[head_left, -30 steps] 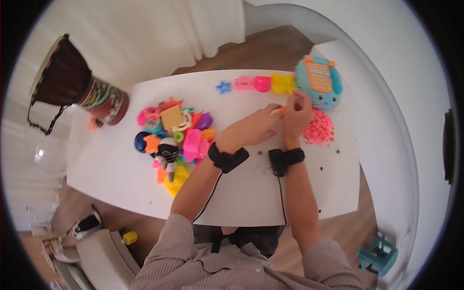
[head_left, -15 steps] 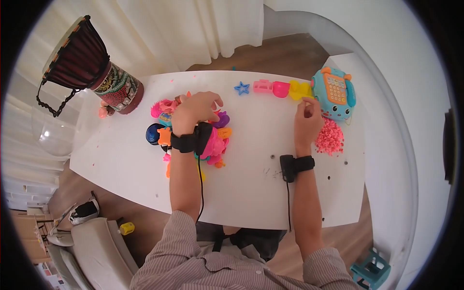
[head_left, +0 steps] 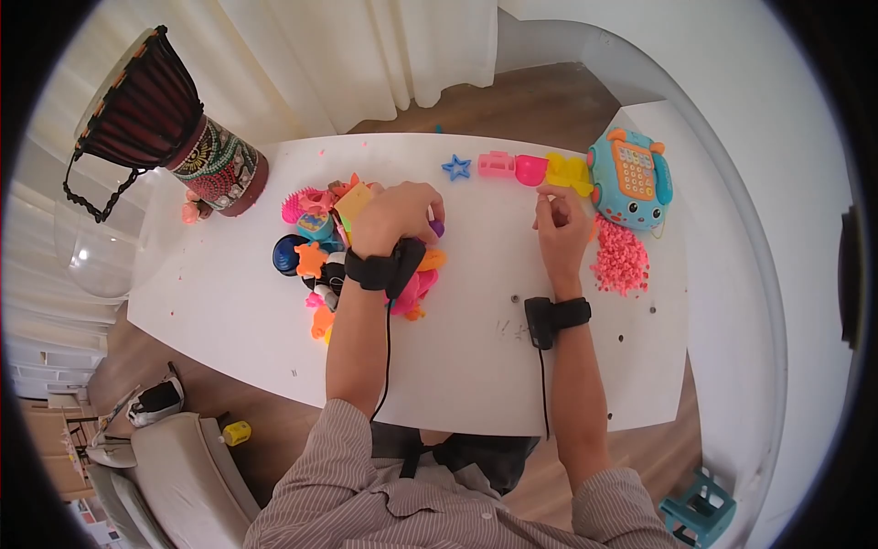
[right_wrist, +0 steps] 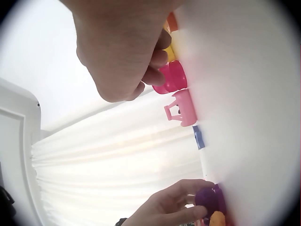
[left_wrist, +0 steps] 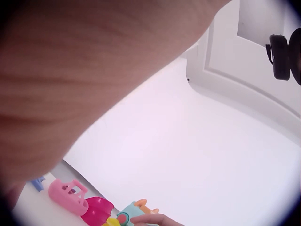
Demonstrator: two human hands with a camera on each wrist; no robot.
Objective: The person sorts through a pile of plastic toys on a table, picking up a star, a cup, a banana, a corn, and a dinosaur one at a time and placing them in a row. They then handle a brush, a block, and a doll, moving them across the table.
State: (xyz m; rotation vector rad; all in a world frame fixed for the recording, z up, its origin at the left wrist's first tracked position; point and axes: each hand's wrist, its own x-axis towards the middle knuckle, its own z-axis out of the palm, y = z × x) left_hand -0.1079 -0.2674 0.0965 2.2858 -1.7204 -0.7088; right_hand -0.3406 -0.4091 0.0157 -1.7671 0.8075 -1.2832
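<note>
My left hand (head_left: 400, 220) is over the right side of a heap of colourful toys, fingers curled round a rounded purple toy (head_left: 437, 229). In the right wrist view, thumb and fingers grip that purple toy (right_wrist: 207, 200) from both sides, with an orange piece (right_wrist: 217, 219) close by. My right hand (head_left: 561, 224) hovers near the row's yellow toy (head_left: 569, 172), fingers loosely bent, nothing visible in them. An orange piece (head_left: 593, 230) shows just right of it, beside a pile of small pink bits (head_left: 622, 259). Left palm and fingers are mostly hidden in the left wrist view.
Along the far edge run a blue star (head_left: 456, 167), a pink toy (head_left: 496, 164) and a magenta cup-like toy (head_left: 530, 170). A blue toy telephone (head_left: 633, 178) ends the row. At the far left stands a djembe drum (head_left: 219, 174) on the white table (head_left: 457, 357).
My left hand went from beside the right hand over to the toy heap, then shifted slightly right with the purple toy in its grip. The right hand moved slightly left.
</note>
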